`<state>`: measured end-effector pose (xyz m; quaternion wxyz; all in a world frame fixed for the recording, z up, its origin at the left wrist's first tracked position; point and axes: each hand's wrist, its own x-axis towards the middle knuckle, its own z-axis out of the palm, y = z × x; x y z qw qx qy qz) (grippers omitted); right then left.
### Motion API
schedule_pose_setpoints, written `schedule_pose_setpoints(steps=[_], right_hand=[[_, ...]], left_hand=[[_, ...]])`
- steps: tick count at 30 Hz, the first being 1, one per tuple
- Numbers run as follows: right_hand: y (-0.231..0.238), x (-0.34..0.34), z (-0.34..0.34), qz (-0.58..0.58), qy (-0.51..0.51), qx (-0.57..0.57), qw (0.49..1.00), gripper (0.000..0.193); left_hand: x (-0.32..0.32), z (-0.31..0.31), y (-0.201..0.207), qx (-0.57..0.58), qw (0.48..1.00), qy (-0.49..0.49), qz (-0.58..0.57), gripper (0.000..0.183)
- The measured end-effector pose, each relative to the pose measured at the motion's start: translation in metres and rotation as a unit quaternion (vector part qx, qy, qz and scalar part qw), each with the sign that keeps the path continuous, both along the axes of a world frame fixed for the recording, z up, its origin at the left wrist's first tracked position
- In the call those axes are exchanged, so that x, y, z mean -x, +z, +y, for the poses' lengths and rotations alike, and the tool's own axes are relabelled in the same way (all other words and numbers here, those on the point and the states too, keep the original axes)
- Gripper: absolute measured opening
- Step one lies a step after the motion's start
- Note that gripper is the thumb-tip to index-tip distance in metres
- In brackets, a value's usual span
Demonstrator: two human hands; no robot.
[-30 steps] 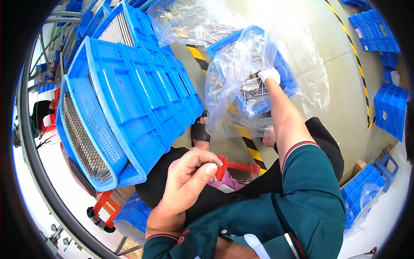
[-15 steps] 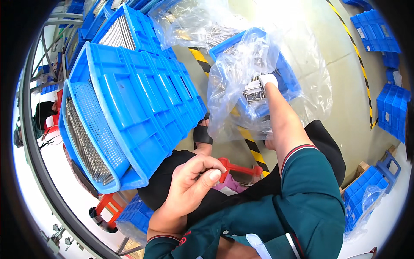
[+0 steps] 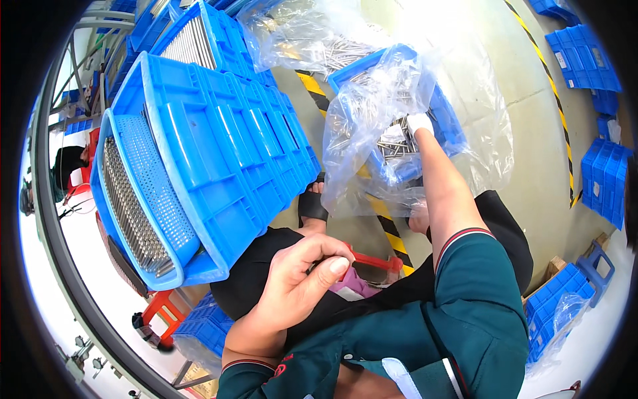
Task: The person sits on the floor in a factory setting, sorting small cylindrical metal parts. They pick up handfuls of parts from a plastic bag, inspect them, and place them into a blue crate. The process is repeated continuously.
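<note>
My left hand is held above my lap, thumb and fingers curled together in a pinch. Whatever may lie between the fingertips is hidden or too small to make out. My right arm stretches forward to a blue crate lined with a clear plastic bag. There my right hand, in a white glove, reaches in at the metal rods. Its fingers are turned away and I cannot see whether they grip a rod. More loose rods show dimly through the plastic.
To the left stands a tall blue crate with a perforated basket of upright metal rods. Beyond the lined crate lies another plastic bag with rods. A red stool is below; blue crates stack along the right.
The right hand has shifted slightly within the lined crate, and more rods show beside it. The left hand keeps its pinch. The whole view has moved a little.
</note>
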<state>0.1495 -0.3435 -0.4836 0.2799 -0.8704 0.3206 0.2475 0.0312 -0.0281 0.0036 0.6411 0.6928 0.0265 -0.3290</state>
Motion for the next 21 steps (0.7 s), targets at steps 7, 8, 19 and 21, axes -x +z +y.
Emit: schedule_pose_setpoints(steps=[7, 8, 19, 21], right_hand=[[-0.018, -0.013, -0.055, 0.049, -0.022, -0.09, 0.994, 0.048], [-0.009, -0.022, -0.042, 0.061, -0.012, -0.115, 0.991, 0.047], [0.009, 0.009, -0.042, 0.129, 0.004, -0.159, 0.979, 0.018], [0.007, 0.011, -0.051, 0.142, 0.032, -0.101, 0.984, 0.026]], left_hand=[[0.002, 0.008, 0.001, 0.011, 0.999, -0.041, -0.026, 0.02], [0.005, 0.008, 0.0, 0.011, 0.999, -0.029, -0.024, 0.02], [0.012, 0.015, 0.011, 0.043, 0.998, -0.032, -0.041, 0.018], [0.012, 0.016, 0.013, 0.045, 0.997, -0.042, -0.055, 0.018]])
